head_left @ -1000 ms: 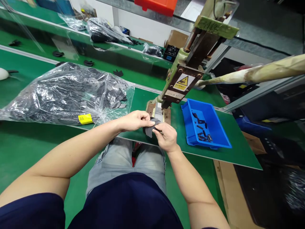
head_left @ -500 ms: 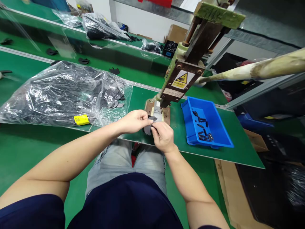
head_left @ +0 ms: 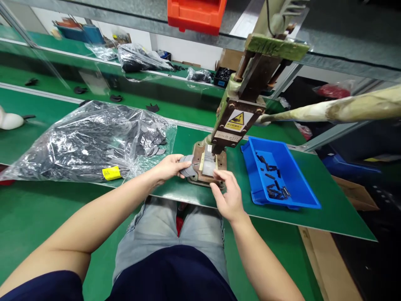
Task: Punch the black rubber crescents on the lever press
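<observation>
Between the thumb and fingers of my left hand [head_left: 173,168] is a curved dark grey flat piece [head_left: 187,165], held at the left side of the press base [head_left: 197,180]. My right hand [head_left: 228,194] holds nothing; its fingers are apart, with the fingertips by the right front of the base. In the middle of the base lies a grey plate [head_left: 209,167], under the ram of the hand press [head_left: 236,121]. A yellow warning sticker is on the press body.
On the left lies a clear plastic bag [head_left: 94,142] full of dark grey pieces. To the right stands a blue bin [head_left: 305,196] with several small black parts. The press lever [head_left: 338,103] reaches out right. Behind runs a green belt [head_left: 181,113] carrying scattered pieces; an orange bin [head_left: 197,16] hangs above.
My hands have parted. The left has moved left with the grey piece; the right has let go and opened, shifting right. The camera view has tilted up, showing more of the shelf.
</observation>
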Demonstrator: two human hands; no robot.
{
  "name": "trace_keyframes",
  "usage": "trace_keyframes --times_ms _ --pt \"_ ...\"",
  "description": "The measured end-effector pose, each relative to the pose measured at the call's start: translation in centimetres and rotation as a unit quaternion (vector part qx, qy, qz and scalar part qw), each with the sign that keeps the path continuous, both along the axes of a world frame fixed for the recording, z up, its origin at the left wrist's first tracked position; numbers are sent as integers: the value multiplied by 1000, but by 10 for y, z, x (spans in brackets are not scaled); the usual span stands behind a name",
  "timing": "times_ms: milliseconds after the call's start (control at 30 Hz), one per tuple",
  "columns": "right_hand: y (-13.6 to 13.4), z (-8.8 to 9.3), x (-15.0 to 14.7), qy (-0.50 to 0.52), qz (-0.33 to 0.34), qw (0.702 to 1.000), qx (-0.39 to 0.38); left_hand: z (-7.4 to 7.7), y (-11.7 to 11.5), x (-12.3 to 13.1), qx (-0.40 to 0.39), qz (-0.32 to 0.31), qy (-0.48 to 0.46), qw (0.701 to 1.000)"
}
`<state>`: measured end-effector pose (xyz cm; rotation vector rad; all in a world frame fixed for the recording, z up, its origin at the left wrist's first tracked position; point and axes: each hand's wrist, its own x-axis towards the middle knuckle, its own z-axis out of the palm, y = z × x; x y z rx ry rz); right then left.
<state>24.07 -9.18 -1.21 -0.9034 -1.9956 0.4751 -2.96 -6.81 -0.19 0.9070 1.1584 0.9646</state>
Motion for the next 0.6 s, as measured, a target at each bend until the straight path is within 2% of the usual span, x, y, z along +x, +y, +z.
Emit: trace_keyframes --times_ms 67,167,233,333,400,500,600 --pt "-9 5 19 -1 1 1000 -20 -12 28 -8 -42 66 17 997" --pt "-23 13 53 -1 -1 1000 -27 -21 85 -11 -85 134 48 986" --pt "-30 18 74 -3 -17 999 -29 -18 130 -8 -85 158 63 982" --pt "-31 26 102 -11 -61 998 -24 -5 199 -5 -56 186 63 979" --pt "-26 31 119 -17 -103 994 -15 2 235 -7 -39 208 60 976" --pt "-4 36 150 -53 -174 983 -26 1 256 -19 -39 229 74 970" --pt "34 34 192 -136 -219 963 -73 -9 243 -36 -39 223 90 970"
